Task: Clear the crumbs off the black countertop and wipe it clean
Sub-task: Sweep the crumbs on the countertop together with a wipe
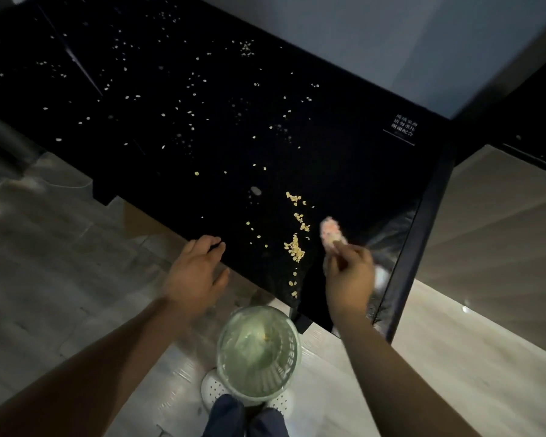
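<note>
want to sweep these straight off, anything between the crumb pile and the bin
Nothing visible. The crumb pile trails to the edge of the countertop, and the open bin stands on the floor below. The left hand and the right hand, gripping a cloth, sit either side.

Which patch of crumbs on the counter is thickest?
The yellow heap near the front edge, between the left hand and the cloth in the right hand; it is packed, the rest are loose strings or single flakes.

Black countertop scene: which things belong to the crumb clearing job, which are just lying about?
For the job: glossy black countertop; scattered pale yellow crumbs; blurred pinkish wiper, held by the right hand; left hand; round pale green plastic bin.
Just lying about: white printed label; white perforated shoes.
</note>
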Motion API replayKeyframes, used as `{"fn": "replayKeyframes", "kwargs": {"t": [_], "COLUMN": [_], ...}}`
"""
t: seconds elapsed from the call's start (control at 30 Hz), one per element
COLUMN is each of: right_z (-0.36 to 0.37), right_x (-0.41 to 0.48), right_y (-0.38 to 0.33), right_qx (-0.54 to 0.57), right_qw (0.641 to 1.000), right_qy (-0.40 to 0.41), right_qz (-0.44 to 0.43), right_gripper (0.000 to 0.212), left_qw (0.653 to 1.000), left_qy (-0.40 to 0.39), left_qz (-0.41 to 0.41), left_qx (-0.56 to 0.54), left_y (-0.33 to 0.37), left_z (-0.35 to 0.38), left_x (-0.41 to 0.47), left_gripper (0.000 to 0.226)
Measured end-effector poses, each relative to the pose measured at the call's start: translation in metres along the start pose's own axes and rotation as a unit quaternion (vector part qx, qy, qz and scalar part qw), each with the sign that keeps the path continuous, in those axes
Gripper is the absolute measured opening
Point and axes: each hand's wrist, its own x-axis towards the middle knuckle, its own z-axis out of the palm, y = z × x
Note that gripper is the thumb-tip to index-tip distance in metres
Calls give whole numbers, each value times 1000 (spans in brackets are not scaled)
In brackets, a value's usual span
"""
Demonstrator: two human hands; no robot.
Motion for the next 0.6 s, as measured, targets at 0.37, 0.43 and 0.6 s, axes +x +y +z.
{"fn": "replayKeyframes", "kwargs": {"t": [0.37,0.43,0.6], "right_z": [-38,-40,-23], "right_x": [-34,-50,-80], "right_y": [12,23,30], "right_qx": [46,27,11], "right_qw": [997,997,996], "right_qy": [57,63,68], "right_qz": [12,30,63], "right_gripper": [20,20,22], "left_qw": [996,995,992], "left_qy": [-29,-33,-50], "left_qz": [-49,-42,6], "left_qx": [71,86,112], "left_y": [17,16,10], "left_z": [4,4,-4], "left_x": [-2,-3,1], "left_gripper": [57,58,57]}}
